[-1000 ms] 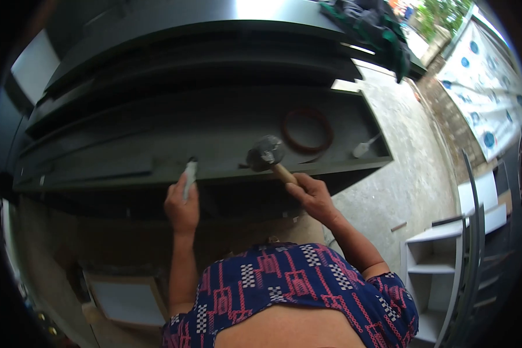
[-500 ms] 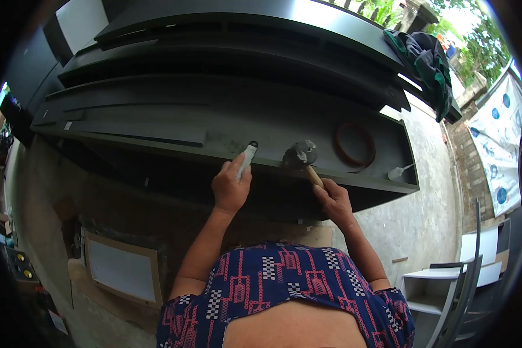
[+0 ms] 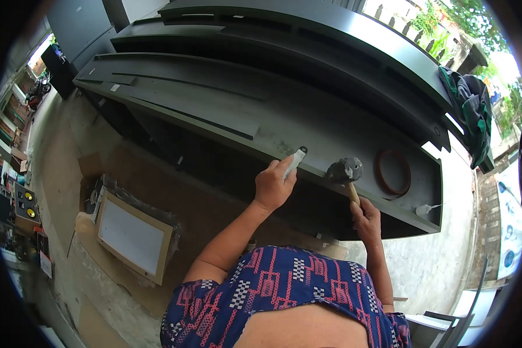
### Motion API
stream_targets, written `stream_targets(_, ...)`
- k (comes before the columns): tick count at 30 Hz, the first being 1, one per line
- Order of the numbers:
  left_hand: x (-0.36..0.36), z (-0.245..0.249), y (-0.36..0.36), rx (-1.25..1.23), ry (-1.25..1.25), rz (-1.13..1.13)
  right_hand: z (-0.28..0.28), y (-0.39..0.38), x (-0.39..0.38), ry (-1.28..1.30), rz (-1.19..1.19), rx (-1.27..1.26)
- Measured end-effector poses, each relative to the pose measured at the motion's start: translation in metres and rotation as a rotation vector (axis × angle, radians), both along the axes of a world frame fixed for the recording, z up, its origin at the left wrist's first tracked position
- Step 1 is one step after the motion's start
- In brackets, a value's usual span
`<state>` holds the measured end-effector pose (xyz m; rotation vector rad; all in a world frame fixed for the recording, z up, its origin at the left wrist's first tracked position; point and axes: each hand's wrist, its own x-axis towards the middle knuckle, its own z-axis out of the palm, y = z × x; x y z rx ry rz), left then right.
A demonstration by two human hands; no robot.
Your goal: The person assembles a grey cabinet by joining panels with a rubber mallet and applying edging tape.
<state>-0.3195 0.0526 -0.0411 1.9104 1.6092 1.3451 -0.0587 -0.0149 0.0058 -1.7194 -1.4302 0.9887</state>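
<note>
My left hand point(image 3: 274, 187) is wrapped round a whitish, stubby tool point(image 3: 294, 163) with a dark round end. This tool points up and away, over the near edge of a long dark cabinet carcass point(image 3: 330, 124). In my right hand point(image 3: 365, 218) is the wooden handle of a rubber mallet point(image 3: 348, 170). Its worn dark grey head overlaps the cabinet's near edge, right of the whitish tool. A reddish-brown ring-shaped coil point(image 3: 379, 174) lies inside the cabinet, beyond the mallet. Near the right corner rests a small white bottle point(image 3: 424, 210) with a thin nozzle.
Thin dark strips point(image 3: 197, 116) lie along the cabinet's left part. Behind it stand more long dark panels point(image 3: 307, 43), with a dark garment point(image 3: 472, 110) draped at their right end. A framed white panel point(image 3: 132, 235) lies on the floor at left.
The view has turned left, so the cabinet and both hands appear farther right and more slanted. The same whitish tool and mallet stay in my hands.
</note>
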Motion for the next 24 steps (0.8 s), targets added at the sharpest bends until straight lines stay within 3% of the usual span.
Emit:
stream_targets(6,-0.015,0.006,0.002,0.038,-0.052,-0.091,-0.009,0.001,0.003,-0.048,0.017,0.041)
stream_targets(10,-0.064,0.025,0.020,0.222,-0.017,0.056,0.000,0.000,-0.003,-0.008,-0.005,-0.007)
stream_targets(17,-0.180,0.009,0.052,0.135,0.119,0.268,-0.002,0.000,-0.007,-0.002,-0.039,-0.021)
stream_targets(24,-0.181,-0.005,0.059,0.087,0.129,0.284,0.010,0.001,-0.010,0.055,-0.054,-0.062)
